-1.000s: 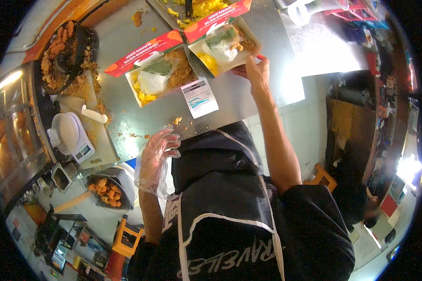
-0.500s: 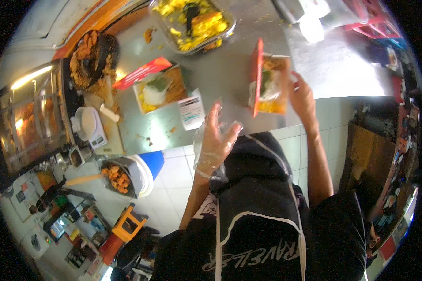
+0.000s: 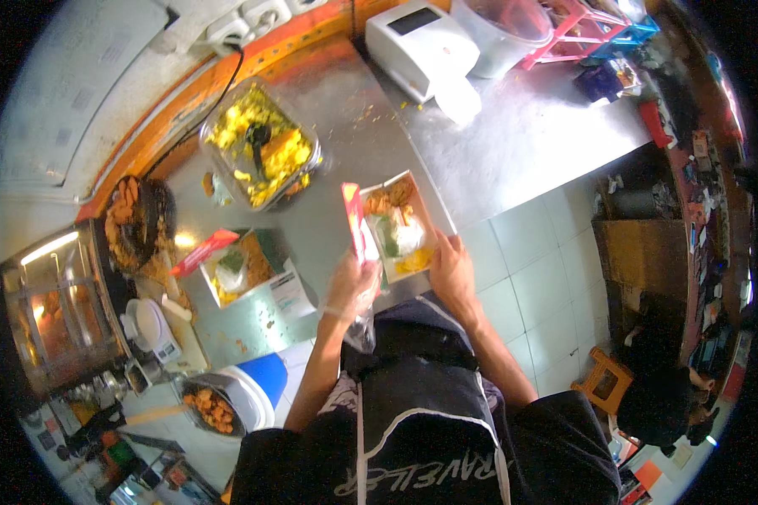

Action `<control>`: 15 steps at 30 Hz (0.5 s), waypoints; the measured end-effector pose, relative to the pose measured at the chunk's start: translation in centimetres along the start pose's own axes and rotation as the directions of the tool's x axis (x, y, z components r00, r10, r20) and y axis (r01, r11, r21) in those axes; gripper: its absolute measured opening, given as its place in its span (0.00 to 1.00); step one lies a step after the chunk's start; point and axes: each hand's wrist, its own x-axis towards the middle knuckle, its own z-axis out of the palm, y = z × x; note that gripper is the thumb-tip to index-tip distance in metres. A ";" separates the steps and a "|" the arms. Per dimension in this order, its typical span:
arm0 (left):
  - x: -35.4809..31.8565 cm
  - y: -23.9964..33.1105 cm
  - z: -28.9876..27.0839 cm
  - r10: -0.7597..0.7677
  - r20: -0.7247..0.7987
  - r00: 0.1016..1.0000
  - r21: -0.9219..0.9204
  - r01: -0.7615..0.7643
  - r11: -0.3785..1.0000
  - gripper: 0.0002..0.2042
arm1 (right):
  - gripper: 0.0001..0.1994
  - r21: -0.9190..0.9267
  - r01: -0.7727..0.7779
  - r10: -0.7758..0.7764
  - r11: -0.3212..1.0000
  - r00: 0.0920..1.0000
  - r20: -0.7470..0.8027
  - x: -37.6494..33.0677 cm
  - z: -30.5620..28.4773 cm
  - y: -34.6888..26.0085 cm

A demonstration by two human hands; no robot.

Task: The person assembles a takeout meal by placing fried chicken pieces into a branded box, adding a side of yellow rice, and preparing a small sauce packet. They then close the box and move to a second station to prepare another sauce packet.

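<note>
A paper food box [image 3: 436, 210] with a raised red lid flap [image 3: 359, 223] is held between my hands at the steel counter's near edge. Inside lie fried pieces [image 3: 392, 195], a white mound of what looks like rice [image 3: 407, 238], green leaf and yellow food. My left hand [image 3: 354, 284], in a clear plastic glove, closes on the lid side at its lower end. Bare, my right hand [image 3: 453, 271] grips the box's lower right corner, its fingertips partly hidden. Left of them a second filled open box [image 3: 257, 259] stands beside a printed paper slip [image 3: 291, 290].
Behind the boxes is a clear tub [image 3: 307, 181] of yellow food with a black utensil. A white machine [image 3: 421, 50] stands at the back. To the left are a dark pan [image 3: 162, 223] of fried food, a scale [image 3: 162, 343], a lit glass cabinet [image 3: 55, 303] and a bucket [image 3: 261, 402].
My left hand has gone from empty and spread to holding the box's lid side. My right hand now grips the box, which sits closer to me. The view has turned.
</note>
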 end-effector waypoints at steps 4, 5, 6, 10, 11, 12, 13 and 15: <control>-0.6 -0.9 2.6 0.049 0.165 0.985 -0.540 0.048 0.840 0.08 | 0.19 0.076 -0.081 0.080 0.994 0.997 0.014 0.2 -2.4 2.0; -0.3 -0.1 3.4 0.060 0.179 0.982 -0.482 0.034 0.875 0.08 | 0.19 0.139 -0.044 0.048 0.989 0.999 -0.025 0.5 -3.3 2.9; -0.1 0.9 4.2 0.068 0.190 0.979 -0.421 0.018 0.907 0.08 | 0.19 0.194 -0.040 0.049 0.980 0.998 -0.038 0.7 -4.2 3.9; 3.4 6.9 9.2 0.030 0.218 0.975 -0.402 0.062 0.914 0.09 | 0.20 0.296 -0.107 0.134 0.949 0.988 -0.072 2.5 -8.7 9.7; 4.5 8.4 11.5 0.017 0.208 0.978 -0.468 0.084 0.880 0.08 | 0.20 0.291 -0.139 0.171 0.946 0.981 -0.088 3.5 -9.6 11.6; 5.8 9.9 13.4 0.042 0.175 0.984 -0.514 0.055 0.856 0.08 | 0.19 0.274 -0.182 0.212 0.945 0.973 -0.087 4.9 -10.5 13.9; 8.2 11.2 14.8 0.066 0.295 0.953 -0.535 0.107 0.838 0.07 | 0.19 0.311 -0.119 0.177 0.943 0.970 -0.164 6.2 -11.2 16.1; 13.5 13.8 19.6 0.106 0.282 0.954 -0.273 -0.026 0.962 0.05 | 0.20 0.267 -0.133 0.185 0.955 0.966 -0.179 10.1 -12.6 21.4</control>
